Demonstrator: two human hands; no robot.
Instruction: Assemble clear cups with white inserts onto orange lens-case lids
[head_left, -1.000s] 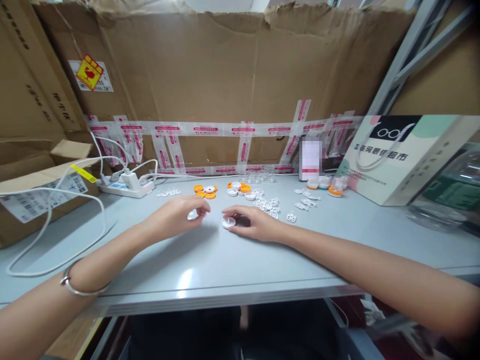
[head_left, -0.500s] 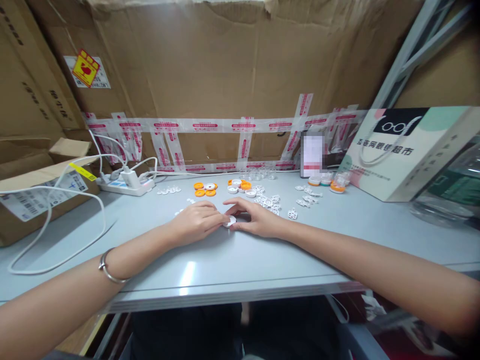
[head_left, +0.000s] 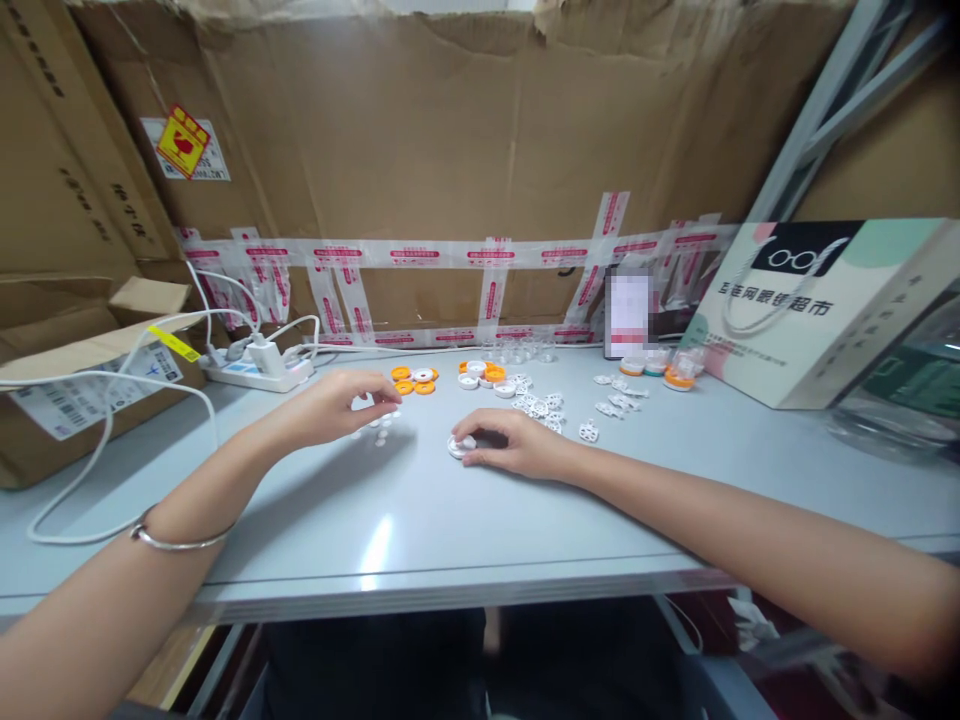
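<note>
My right hand (head_left: 514, 443) rests on the table with thumb and fingers closed around the edge of a small white round plastic part (head_left: 456, 449). The part lies nearly flat on the table, and the fingertips cover some of it. My left hand (head_left: 337, 405) hovers to the left, palm down, with its fingers curved and a gap between them and the thumb. Nothing shows in it. Just under its fingertips lie several small white pieces (head_left: 382, 432), partly hidden by the hand.
Behind my hands are orange and white rings (head_left: 405, 387), more round parts (head_left: 493, 373), clear plastic caps (head_left: 525, 350) and white cut-out pieces (head_left: 536, 405). A phone (head_left: 628, 310) leans at the back. A paper bag (head_left: 787, 320) stands right; a power strip (head_left: 259, 372) and cables lie left.
My left hand has let go of the white round part and moved left, over the small white pieces. My right hand stays on the part.
</note>
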